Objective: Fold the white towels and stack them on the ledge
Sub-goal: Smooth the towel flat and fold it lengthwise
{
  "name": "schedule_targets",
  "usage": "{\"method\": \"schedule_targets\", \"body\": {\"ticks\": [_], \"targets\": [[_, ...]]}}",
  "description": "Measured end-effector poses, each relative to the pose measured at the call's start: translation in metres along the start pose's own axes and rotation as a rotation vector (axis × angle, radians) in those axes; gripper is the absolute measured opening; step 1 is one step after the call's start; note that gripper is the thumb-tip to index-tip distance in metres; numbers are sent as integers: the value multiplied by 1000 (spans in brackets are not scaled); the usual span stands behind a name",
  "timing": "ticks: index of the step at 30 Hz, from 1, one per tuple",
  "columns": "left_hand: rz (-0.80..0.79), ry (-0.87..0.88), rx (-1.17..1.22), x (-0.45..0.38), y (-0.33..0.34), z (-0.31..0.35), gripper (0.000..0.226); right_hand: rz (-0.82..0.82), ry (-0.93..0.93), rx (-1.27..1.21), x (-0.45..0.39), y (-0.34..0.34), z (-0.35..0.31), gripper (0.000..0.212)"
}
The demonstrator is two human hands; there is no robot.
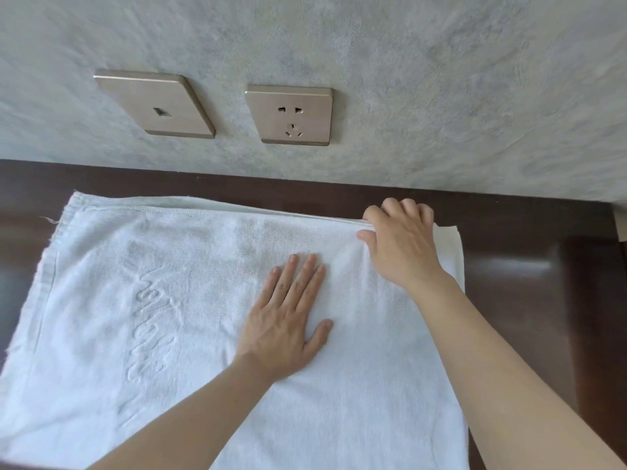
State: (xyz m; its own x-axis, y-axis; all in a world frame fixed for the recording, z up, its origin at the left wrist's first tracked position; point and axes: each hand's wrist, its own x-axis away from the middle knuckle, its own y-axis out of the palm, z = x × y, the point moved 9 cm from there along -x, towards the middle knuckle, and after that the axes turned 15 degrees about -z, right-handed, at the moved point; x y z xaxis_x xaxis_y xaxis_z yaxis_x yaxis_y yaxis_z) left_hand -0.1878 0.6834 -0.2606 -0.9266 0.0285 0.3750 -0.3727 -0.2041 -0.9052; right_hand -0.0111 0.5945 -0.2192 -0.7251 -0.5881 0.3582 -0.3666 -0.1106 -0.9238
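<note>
white towel (pixel 163 317): spread on dark wood ledge (pixel 529 266), under both hands. left hand (pixel 288 327): flat, fingers wide, likely pinning the cloth. right hand (pixel 403 245): beyond the left, curled, pinching the far hem, apparently squaring the fold.

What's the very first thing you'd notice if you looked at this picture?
A big white towel spread over the dark wooden ledge fills most of the view. The left hand presses flat on its middle while the right hand grips its far right edge. Above, two metal wall plates sit on the grey wall.
</note>
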Motion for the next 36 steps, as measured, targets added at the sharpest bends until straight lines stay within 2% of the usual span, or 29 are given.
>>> {"method": "schedule_targets", "body": {"ticks": [3,6,9,12,14,24,36], "targets": [[11,23,25,-4,-3,-1,73,83,111,-25,10,-1,5,21],[44,-16,2,-14,-13,-15,67,133,242,-132,27,9,11,47],[48,-101,-8,-27,-21,-32,69,216,119,-119,43,10,-16,52],[38,-117,-24,-31,-17,-36,71,121,-46,-123,53,33,-53,51],[42,-111,-20,-31,-15,-36,70,26,-66,-126,55,54,-65,54],[3,-112,-59,-35,-14,-38,69,41,150,-48,46,70,-42,67],[18,-107,2,-36,-19,-39,75,43,239,-155,40,68,-21,71]]}}
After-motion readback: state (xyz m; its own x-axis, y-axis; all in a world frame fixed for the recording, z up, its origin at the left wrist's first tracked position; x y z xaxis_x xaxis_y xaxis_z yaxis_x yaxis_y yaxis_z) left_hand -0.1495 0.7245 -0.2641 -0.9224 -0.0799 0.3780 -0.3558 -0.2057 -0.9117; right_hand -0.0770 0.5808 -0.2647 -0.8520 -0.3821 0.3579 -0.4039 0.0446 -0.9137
